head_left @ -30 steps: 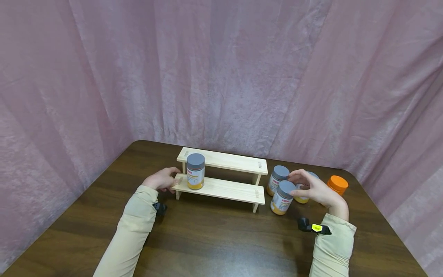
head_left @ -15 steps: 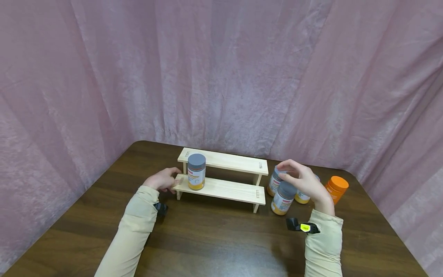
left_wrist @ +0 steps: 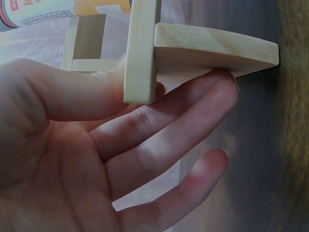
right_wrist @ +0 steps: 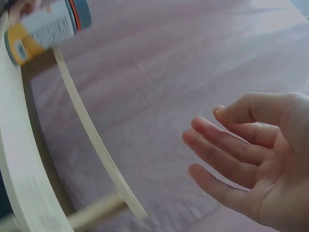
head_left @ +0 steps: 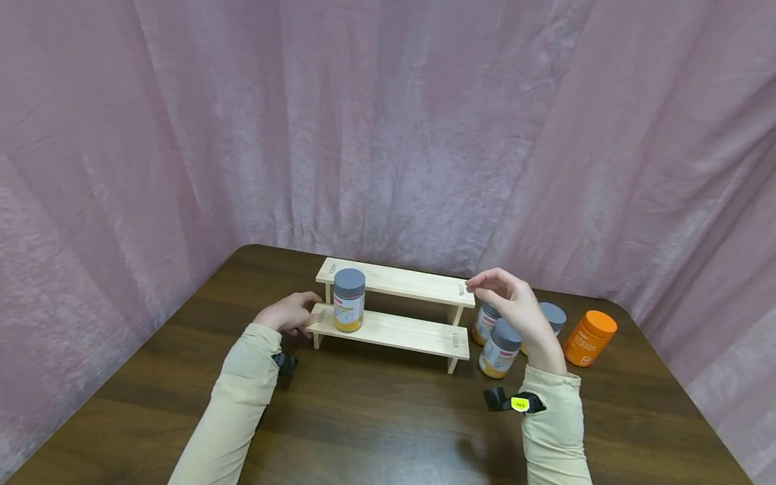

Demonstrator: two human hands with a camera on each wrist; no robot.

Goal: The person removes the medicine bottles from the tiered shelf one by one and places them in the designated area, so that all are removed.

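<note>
A two-tier wooden shelf (head_left: 394,329) stands on the table, with a grey-lidded jar (head_left: 349,303) upright near the left of its lower board. My left hand (head_left: 289,314) holds that board's left end. In the left wrist view, its thumb lies on one face of the board and its fingers (left_wrist: 178,121) on the other side, by the leg. Hovering by the upper board's right end, my right hand (head_left: 515,306) has loosely bent fingers and nothing in them. Below it is a grey-lidded jar (head_left: 500,350), with another grey-lidded jar (head_left: 485,325) partly hidden behind.
Right of my right hand stand one more grey-lidded jar (head_left: 552,315), mostly hidden by the hand, and an orange jar (head_left: 590,339). A pink curtain (head_left: 388,135) hangs behind the dark wooden table (head_left: 376,417).
My right hand has moved left and up, away from the front grey-lidded jar, over to the upper board's right end. My left hand keeps its hold on the shelf.
</note>
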